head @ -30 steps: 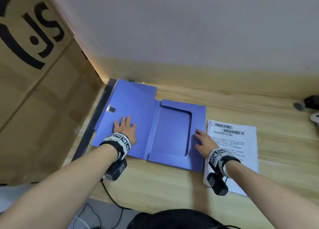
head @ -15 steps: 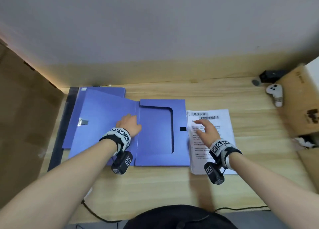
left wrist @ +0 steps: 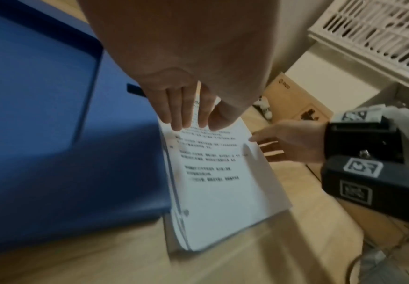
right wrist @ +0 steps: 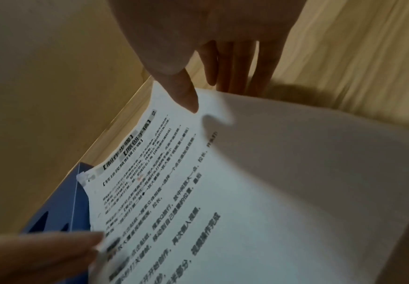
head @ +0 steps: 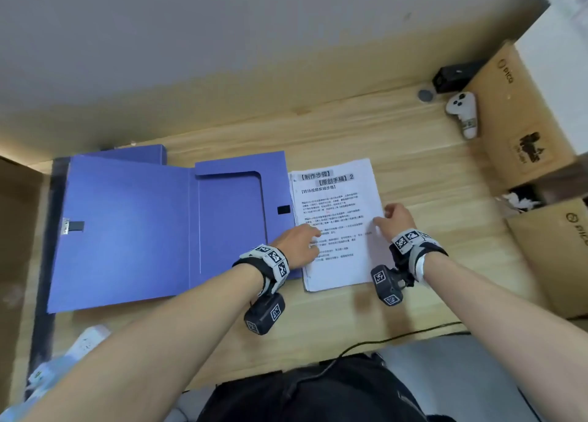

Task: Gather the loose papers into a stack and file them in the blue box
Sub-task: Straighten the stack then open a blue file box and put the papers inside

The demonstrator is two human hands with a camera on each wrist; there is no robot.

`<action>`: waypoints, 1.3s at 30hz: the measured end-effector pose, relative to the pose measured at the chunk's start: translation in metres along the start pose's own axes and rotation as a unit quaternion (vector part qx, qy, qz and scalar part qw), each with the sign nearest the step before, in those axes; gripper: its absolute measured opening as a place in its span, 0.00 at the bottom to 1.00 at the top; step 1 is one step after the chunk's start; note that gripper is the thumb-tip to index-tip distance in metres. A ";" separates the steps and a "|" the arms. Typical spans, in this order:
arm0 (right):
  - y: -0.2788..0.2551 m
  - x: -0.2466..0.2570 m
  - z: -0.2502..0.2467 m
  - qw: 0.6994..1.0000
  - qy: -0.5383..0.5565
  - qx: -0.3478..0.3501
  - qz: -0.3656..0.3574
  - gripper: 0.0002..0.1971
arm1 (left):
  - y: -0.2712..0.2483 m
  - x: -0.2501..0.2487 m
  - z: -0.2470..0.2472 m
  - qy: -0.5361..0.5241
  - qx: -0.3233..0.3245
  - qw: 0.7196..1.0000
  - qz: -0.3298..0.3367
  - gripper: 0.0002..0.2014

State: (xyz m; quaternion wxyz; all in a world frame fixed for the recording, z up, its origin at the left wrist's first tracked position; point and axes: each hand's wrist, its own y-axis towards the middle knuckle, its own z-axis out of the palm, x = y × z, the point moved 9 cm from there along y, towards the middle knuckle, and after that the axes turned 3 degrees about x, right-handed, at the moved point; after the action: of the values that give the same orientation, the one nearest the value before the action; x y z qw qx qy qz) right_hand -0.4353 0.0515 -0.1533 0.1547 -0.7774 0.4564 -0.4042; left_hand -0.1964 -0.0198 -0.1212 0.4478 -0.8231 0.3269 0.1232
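Paper, a white printed stack of sheets [head: 337, 224], lies on the pale wooden desk [head: 429, 173], touching the right edge of the open blue cardboard file box [head: 127, 231]. The left hand [head: 299, 246] reaches across that box edge, its straight fingers resting on the stack's left side. The right hand [head: 397, 219] pinches the stack's right edge, thumb on top and fingers beneath, lifting it slightly. Right of the stack lies a white game controller [head: 463, 111].
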 end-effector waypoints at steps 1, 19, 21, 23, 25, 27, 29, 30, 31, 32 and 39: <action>0.001 -0.003 0.003 1.000 0.007 0.012 0.012 0.27 | 0.004 -0.002 0.011 0.023 0.017 1.000 -0.006 0.12; -0.032 0.047 -0.023 0.983 0.138 0.040 -0.113 0.11 | 0.003 -0.005 -0.020 -0.113 -0.054 0.989 -0.082 0.24; -0.037 0.064 -0.037 0.979 0.159 0.041 -0.120 0.13 | -0.006 0.008 -0.042 -0.169 -0.125 0.972 -0.100 0.27; -0.041 0.086 -0.048 0.974 0.183 0.046 -0.123 0.16 | -0.013 0.023 -0.062 -0.226 -0.166 0.951 -0.128 0.34; -0.044 0.107 -0.052 0.970 0.201 0.057 -0.125 0.19 | -0.016 0.037 -0.073 -0.303 -0.170 0.926 -0.150 0.45; -0.050 0.131 -0.047 0.964 0.217 0.075 -0.135 0.21 | -0.013 0.052 -0.081 -0.426 -0.179 0.877 -0.128 0.57; -0.059 0.154 -0.037 0.956 0.237 0.094 -0.149 0.19 | -0.012 0.066 -0.088 -0.531 -0.192 0.819 -0.101 0.55; -0.063 0.164 -0.029 0.952 0.245 0.101 -0.153 0.17 | -0.018 0.066 -0.093 -0.562 -0.190 0.800 -0.087 0.49; -0.067 0.172 -0.021 0.949 0.254 0.107 -0.153 0.14 | -0.032 0.060 -0.101 -0.577 -0.193 0.790 -0.075 0.41; -0.069 0.178 -0.011 0.947 0.262 0.112 -0.148 0.13 | -0.043 0.056 -0.109 -0.582 -0.207 0.784 -0.057 0.32; -0.086 0.203 0.074 0.939 0.264 0.169 -0.143 0.18 | -0.091 0.130 -0.094 -0.623 -0.234 0.740 -0.093 0.15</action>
State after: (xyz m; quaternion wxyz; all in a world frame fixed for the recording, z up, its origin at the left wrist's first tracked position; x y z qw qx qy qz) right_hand -0.2761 -0.0812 -0.0477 0.0977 -0.6622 0.2899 -0.6840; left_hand -0.0471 -0.1173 -0.0722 0.3541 -0.6677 -0.1424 0.6392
